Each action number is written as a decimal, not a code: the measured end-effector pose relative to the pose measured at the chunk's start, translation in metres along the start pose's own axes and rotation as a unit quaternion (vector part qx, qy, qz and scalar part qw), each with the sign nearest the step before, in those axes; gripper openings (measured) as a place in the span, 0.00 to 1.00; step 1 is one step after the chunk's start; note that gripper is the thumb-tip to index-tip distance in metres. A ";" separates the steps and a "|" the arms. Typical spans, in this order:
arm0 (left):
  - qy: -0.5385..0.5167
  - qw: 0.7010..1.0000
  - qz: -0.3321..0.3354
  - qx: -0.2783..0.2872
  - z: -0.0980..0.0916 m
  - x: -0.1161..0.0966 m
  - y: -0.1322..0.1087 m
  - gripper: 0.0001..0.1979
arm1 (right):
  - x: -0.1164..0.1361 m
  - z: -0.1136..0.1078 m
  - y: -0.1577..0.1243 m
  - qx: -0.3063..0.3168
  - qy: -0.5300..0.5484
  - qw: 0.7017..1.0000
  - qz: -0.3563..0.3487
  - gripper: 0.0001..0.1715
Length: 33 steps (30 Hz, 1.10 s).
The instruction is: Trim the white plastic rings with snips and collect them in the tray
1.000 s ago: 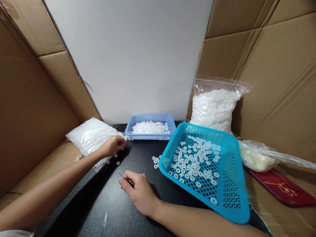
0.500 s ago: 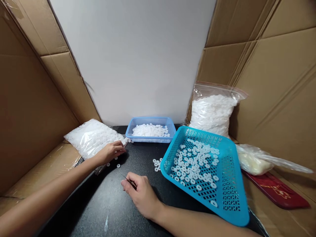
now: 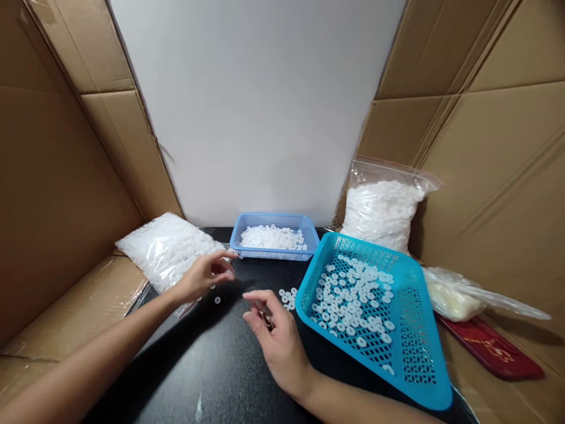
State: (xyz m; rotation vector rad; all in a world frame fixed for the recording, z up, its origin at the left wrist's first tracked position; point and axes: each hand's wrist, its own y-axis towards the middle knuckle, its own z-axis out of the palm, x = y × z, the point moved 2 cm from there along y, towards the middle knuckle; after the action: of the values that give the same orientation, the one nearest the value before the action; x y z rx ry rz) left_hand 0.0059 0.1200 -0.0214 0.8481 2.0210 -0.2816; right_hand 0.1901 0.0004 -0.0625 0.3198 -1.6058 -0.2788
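Observation:
My left hand (image 3: 208, 274) hovers over the black table at the right end of a clear bag (image 3: 170, 247) full of small white rings. Its thumb and fingers are apart, with nothing visible between them. My right hand (image 3: 280, 347) is above the middle of the table, thumb and forefinger spread. A small dark metal tool (image 3: 266, 321) rests in its curled fingers; its tip is hidden. Right of this hand, a turquoise basket (image 3: 426, 330) holds many scattered white rings. A loose cluster of rings (image 3: 289, 298) lies beside that basket, and a single ring (image 3: 218, 300) lies below my left hand.
A smaller blue basket (image 3: 273, 254) piled with white rings stands at the back. Behind the turquoise basket is a big zip bag (image 3: 382, 212) of white pieces. A knotted plastic bag (image 3: 454, 294) and a red item (image 3: 494, 347) lie at the right. Cardboard walls enclose both sides.
My left hand's fingers have spread from a closed pose near the bag. My right hand has moved right, its thumb and forefinger parting, and the tool's thin tip no longer shows. The view has shifted slightly.

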 end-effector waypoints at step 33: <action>-0.569 0.821 -0.057 0.016 0.079 -0.059 -0.037 0.31 | 0.034 -0.032 -0.001 0.097 -0.003 0.993 -0.070 0.13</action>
State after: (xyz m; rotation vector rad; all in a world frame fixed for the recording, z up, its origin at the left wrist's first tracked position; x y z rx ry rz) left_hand 0.0543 0.0266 -0.0229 0.3782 0.9207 -0.6962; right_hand 0.2208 -0.0130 -0.0291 0.5820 -1.6227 -0.2311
